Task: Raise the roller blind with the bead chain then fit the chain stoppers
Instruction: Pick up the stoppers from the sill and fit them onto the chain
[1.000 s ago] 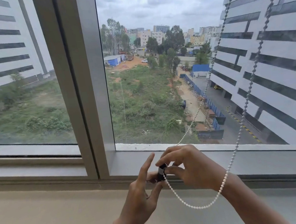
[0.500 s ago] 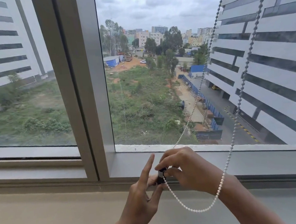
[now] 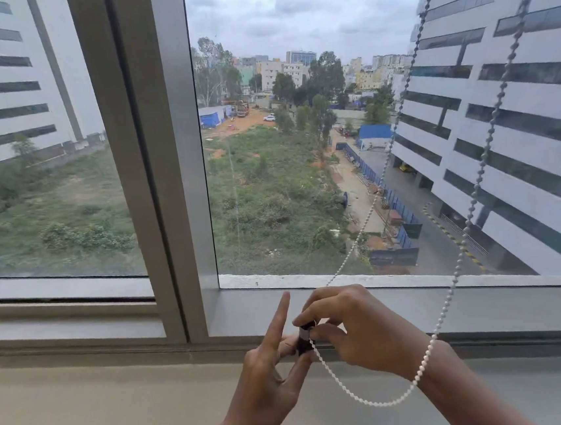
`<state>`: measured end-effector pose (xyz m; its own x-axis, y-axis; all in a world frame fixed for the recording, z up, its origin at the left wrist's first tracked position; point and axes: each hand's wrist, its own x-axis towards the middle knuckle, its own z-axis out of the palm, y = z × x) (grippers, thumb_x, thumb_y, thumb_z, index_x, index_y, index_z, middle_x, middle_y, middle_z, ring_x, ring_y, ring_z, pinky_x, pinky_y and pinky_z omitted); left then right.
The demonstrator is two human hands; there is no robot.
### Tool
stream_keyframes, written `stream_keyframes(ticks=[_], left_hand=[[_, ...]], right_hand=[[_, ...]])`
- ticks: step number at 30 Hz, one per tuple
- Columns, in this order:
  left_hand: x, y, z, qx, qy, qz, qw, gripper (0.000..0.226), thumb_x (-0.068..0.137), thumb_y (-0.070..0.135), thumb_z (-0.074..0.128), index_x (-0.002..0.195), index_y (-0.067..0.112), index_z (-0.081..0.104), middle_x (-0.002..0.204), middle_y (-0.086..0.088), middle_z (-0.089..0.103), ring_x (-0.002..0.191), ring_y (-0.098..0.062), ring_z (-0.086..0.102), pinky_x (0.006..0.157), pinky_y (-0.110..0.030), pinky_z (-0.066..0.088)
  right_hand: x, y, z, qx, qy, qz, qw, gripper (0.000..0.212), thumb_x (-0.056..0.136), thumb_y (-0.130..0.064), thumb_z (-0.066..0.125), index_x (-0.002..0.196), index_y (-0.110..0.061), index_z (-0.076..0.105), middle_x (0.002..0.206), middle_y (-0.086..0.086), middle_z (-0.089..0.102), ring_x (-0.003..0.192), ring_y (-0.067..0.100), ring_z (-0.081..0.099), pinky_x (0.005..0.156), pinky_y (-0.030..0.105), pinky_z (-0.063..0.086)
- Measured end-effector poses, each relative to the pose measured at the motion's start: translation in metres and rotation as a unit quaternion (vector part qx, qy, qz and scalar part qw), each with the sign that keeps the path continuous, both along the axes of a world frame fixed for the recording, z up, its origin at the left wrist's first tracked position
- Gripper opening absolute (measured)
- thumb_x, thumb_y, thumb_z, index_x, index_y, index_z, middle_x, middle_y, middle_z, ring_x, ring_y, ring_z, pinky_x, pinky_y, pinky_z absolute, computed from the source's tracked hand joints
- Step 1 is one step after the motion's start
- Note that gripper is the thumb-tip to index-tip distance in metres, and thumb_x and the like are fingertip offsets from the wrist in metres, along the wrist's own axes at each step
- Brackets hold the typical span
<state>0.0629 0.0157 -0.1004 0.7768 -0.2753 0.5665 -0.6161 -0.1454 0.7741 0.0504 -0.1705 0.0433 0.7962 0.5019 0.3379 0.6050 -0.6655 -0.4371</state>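
Above the sill (image 3: 85, 402), 2 hands meet on 1 black chain stopper (image 3: 304, 339): right hand (image 3: 355, 332) pinches it, left hand (image 3: 271, 377) steadies it, forefinger raised. 1 white bead chain (image 3: 424, 364) loops below, 2 strands rising past the glass

The left hand (image 3: 268, 381) straightens its forefinger more upright than before, while the bead chain (image 3: 376, 398) loop sags slightly lower.

A small black plastic chain stopper (image 3: 304, 339) sat pinched between fingertips, clipped on a white beaded plastic chain (image 3: 424, 363). The chain drooped in a slack loop below it, both strands rising up-right across the glass.
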Motion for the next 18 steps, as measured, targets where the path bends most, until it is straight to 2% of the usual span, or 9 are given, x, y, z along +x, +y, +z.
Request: stream_keyframes(ticks=[3, 6, 10, 14, 18], left_hand=[[-0.002, 0.001, -0.001, 0.004, -0.01, 0.002, 1.0, 0.098, 0.094, 0.014, 0.081, 0.171, 0.024, 0.021, 0.124, 0.044, 0.07, 0.117, 0.009, 0.072, 0.085, -0.001, 0.052], [-0.001, 0.002, 0.0, 0.004, -0.023, 0.012, 1.0, 0.098, 0.093, 0.013, 0.081, 0.171, 0.024, 0.023, 0.127, 0.046, 0.068, 0.118, 0.007, 0.072, 0.099, -0.007, 0.052], [-0.003, 0.003, 0.0, 0.018, -0.026, 0.024, 0.999, 0.099, 0.093, 0.014, 0.081, 0.17, 0.03, 0.022, 0.122, 0.04, 0.073, 0.114, 0.008, 0.073, 0.099, -0.009, 0.053], [-0.006, 0.0, 0.0, 0.023, -0.041, 0.037, 0.998, 0.1, 0.092, 0.013, 0.081, 0.17, 0.033, 0.023, 0.116, 0.026, 0.076, 0.111, 0.012, 0.072, 0.101, -0.009, 0.051], [-0.007, -0.004, -0.002, 0.022, -0.051, 0.043, 0.998, 0.101, 0.09, 0.012, 0.081, 0.169, 0.037, 0.023, 0.121, 0.04, 0.071, 0.109, 0.014, 0.072, 0.097, -0.006, 0.051]], right_hand=[[-0.002, 0.002, -0.002, 0.008, -0.011, -0.008, 1.0, 0.028, 0.088, 0.007, 0.076, 0.109, -0.01, 0.085, 0.099, 0.003, 0.079, 0.085, 0.016, 0.074, 0.077, 0.025, 0.059], [-0.006, 0.009, -0.007, 0.011, -0.038, -0.023, 0.999, 0.025, 0.087, 0.007, 0.077, 0.106, -0.007, 0.084, 0.097, 0.006, 0.079, 0.085, 0.018, 0.074, 0.079, 0.029, 0.06], [-0.011, 0.014, -0.012, 0.017, -0.053, -0.044, 0.997, 0.026, 0.083, 0.009, 0.076, 0.103, -0.006, 0.084, 0.093, 0.007, 0.077, 0.082, 0.022, 0.074, 0.076, 0.035, 0.061], [-0.014, 0.02, -0.018, 0.025, -0.057, -0.091, 0.994, 0.021, 0.085, 0.005, 0.075, 0.101, -0.006, 0.083, 0.091, 0.008, 0.074, 0.081, 0.024, 0.07, 0.074, 0.038, 0.059], [-0.016, 0.025, -0.024, 0.038, -0.056, -0.121, 0.99, 0.018, 0.087, 0.002, 0.073, 0.099, -0.008, 0.082, 0.091, 0.007, 0.072, 0.079, 0.025, 0.069, 0.073, 0.04, 0.058]])
